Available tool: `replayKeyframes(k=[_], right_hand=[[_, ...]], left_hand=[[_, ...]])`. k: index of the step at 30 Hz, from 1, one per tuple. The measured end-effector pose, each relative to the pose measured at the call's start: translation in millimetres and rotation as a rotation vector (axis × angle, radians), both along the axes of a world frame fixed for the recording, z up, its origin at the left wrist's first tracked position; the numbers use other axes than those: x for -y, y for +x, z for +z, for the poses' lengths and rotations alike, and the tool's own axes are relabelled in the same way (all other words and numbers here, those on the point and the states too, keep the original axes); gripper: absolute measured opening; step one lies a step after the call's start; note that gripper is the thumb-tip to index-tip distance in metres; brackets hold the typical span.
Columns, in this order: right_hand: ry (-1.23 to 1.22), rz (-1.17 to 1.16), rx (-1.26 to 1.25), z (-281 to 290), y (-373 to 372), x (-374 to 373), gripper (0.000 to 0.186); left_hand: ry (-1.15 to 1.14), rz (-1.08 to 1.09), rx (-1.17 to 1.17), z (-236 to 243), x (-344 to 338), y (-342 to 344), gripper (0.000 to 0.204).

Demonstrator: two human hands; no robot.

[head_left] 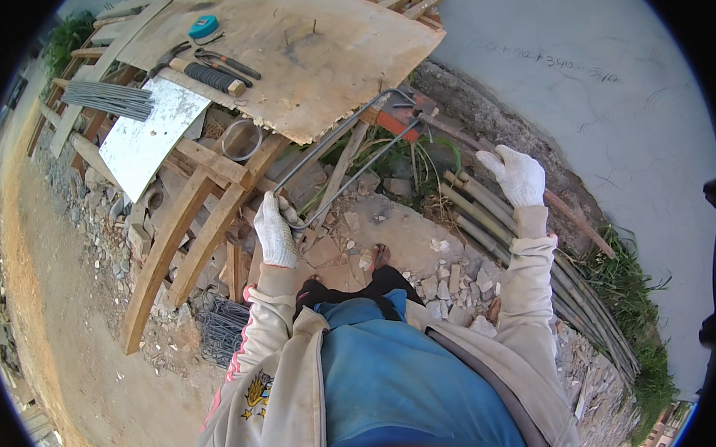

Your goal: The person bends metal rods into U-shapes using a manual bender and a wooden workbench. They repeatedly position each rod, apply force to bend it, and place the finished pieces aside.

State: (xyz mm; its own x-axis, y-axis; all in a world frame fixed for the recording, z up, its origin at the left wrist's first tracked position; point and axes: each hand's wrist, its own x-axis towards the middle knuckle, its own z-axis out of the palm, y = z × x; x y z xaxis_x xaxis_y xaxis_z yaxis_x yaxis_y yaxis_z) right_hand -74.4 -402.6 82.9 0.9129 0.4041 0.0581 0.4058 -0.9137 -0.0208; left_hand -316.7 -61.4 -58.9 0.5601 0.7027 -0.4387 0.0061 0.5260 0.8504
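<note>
1. As I look from the left, a bundle of thin grey rods [108, 99] lies across the timbers, with a shiny pale sheet [150, 138] sloping down beside it.
2. Next comes the work surface, a worn plywood board [358, 70] on rough wooden beams [162, 254]. Near its left edge sit a teal tape measure [203, 27], pliers [229, 61] and a dark-wrapped handle [212, 77].
3. Just off the board's near edge, the gloved left hand [277, 229] is closed around the near end of a bent rod [327, 144].
4. That rod forms a long, narrow loop. Its long axis runs away from the person and to the right, and its far end sits at a red fixture [400, 124] by the board's right corner. The left hand is plainly the nearer one.
5. Farther right, the gloved right hand [516, 177] is well apart from the loop, fingers pointing left. A brown bar [457, 133] slants from the fixture past this hand; whether the hand grips it, I cannot tell.
6. Rubble [451, 293] covers the ground below, long poles [488, 218] lie under the right arm, and a grey wall [621, 148] closes off the right.
</note>
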Motion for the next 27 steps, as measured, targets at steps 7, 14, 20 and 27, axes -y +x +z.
replayKeyframes(k=[7, 14, 20, 27], right_hand=[[0.058, -0.207, 0.007, -18, -41, -20, 0.061], [0.172, -0.449, 0.044, -41, -101, -66, 0.059], [0.193, -0.393, 0.173, -60, -129, -74, 0.046], [0.217, -0.495, 0.005, -70, -203, 28, 0.045]], left_hand=[[-0.072, -0.106, 0.089, -7, -10, -1, 0.039], [-0.084, -0.221, 0.182, -18, -19, -4, 0.041], [-0.098, -0.337, 0.263, -21, -26, -8, 0.041], [-0.078, -0.380, 0.208, -17, -31, -7, 0.039]])
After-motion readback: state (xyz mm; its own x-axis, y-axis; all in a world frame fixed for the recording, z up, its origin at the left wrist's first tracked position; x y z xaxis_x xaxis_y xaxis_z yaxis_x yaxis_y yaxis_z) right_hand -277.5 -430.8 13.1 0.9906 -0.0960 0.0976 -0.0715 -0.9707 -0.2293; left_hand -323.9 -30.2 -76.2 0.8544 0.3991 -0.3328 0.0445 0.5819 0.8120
